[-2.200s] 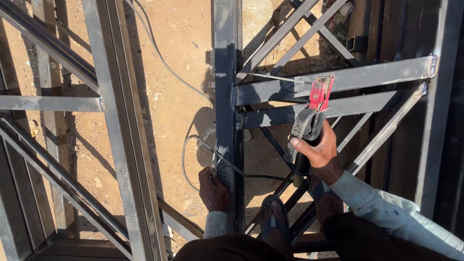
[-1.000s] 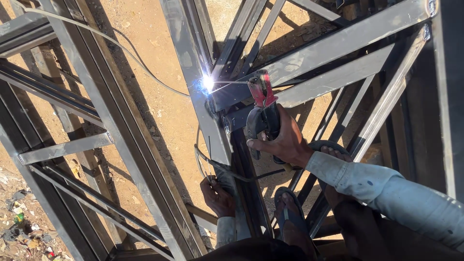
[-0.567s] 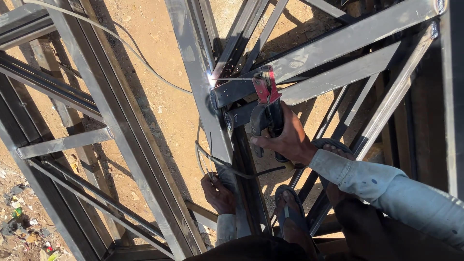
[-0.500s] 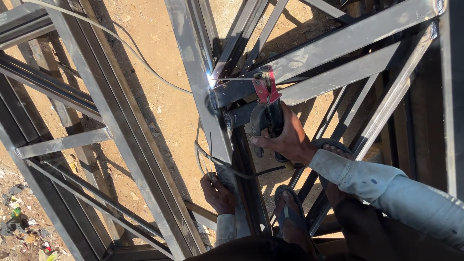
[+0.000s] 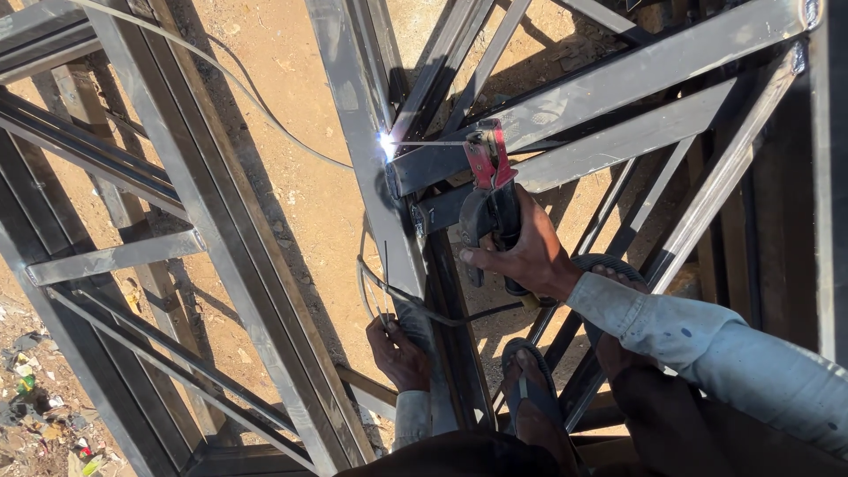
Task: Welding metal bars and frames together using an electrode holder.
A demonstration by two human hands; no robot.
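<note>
My right hand [image 5: 530, 256] grips a red-jawed electrode holder [image 5: 488, 190] whose thin rod reaches left to a bright weld spark [image 5: 387, 144] at the joint of an upright steel bar [image 5: 367, 150] and a slanted steel crossbar [image 5: 609, 84]. Lower down, my left hand [image 5: 397, 353] clasps the upright bar and pinches a few spare thin rods [image 5: 385, 283] against it. A black cable [image 5: 442, 314] loops between the two hands. My feet in sandals [image 5: 530, 389] rest on the frame's lower bars.
Grey steel truss beams [image 5: 203, 221] cross the whole view on both sides. Far below lies bare brown ground [image 5: 291, 115] with a thin cable [image 5: 247, 88] across it and scattered litter [image 5: 26, 397] at the lower left.
The camera view has tilted and my right hand has brought the electrode holder up-left to the joint. The arc was struck about a second ago and still burns at the same spot.
</note>
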